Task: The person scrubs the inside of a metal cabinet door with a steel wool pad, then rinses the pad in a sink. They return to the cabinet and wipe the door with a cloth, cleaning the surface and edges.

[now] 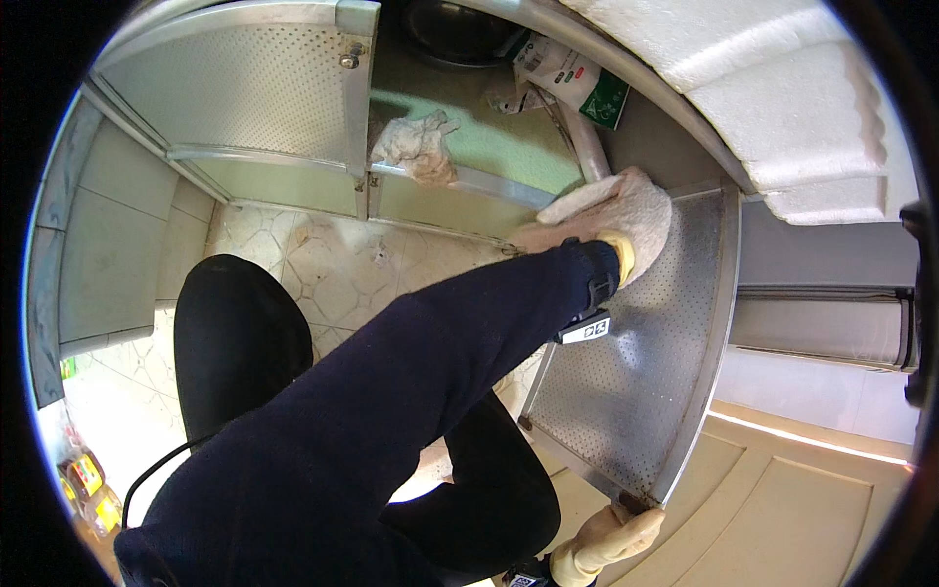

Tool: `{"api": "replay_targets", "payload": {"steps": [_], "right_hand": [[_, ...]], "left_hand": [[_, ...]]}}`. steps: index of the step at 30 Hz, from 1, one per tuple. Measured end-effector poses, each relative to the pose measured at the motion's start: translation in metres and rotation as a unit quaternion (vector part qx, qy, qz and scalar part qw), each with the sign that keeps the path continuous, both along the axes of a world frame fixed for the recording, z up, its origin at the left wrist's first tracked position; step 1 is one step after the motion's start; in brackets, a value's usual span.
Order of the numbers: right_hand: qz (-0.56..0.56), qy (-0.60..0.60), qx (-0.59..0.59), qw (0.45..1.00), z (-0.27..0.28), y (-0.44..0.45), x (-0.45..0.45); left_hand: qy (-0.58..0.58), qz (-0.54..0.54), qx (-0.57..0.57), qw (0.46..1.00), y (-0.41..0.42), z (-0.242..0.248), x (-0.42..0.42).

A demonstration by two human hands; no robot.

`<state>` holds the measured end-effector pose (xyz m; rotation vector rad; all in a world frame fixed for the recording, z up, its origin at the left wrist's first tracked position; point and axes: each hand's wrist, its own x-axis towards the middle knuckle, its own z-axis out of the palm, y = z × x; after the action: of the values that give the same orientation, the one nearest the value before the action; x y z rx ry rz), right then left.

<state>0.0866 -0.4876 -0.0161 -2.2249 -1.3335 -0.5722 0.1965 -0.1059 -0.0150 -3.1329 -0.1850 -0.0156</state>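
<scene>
My left arm reaches across to a perforated metal cabinet door (pixel 631 367), swung out at the right. A fluffy pale pink cloth (pixel 638 213) covers most of my left hand (pixel 623 257); only a yellow glove cuff shows. The cloth lies by the door's hinged upper end, beside the cabinet frame. Down at the bottom right, my right hand (pixel 609 539), in a pale yellow glove, holds the door's free lower corner, its fingertips partly hidden. Another crumpled, dirty white cloth (pixel 418 147) hangs over the cabinet's front rail (pixel 506 187).
Inside the cabinet are a black pan (pixel 458 29), a white and green printed packet (pixel 572 77) and a pale pipe (pixel 587 143). A second perforated door (pixel 242 95) is at the left. White foam (pixel 799 95) overhangs at upper right. Bottles (pixel 92 484) stand lower left.
</scene>
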Motion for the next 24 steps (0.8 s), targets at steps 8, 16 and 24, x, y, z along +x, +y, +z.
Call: {"api": "replay_targets", "payload": {"steps": [8, 16, 24], "right_hand": [[-0.103, 0.242, 0.234, 0.936, 0.011, 0.057, -0.035], [-0.174, 0.154, 0.193, 0.953, 0.003, 0.045, -0.023], [-0.063, 0.016, 0.034, 0.997, 0.009, 0.035, -0.012]], "left_hand": [[-0.339, 0.165, 0.421, 0.825, -0.03, 0.012, -0.021], [-0.469, 0.043, -0.063, 0.88, -0.054, 0.021, 0.034], [-0.336, 0.084, 0.059, 0.936, -0.086, 0.03, -0.041]]}}
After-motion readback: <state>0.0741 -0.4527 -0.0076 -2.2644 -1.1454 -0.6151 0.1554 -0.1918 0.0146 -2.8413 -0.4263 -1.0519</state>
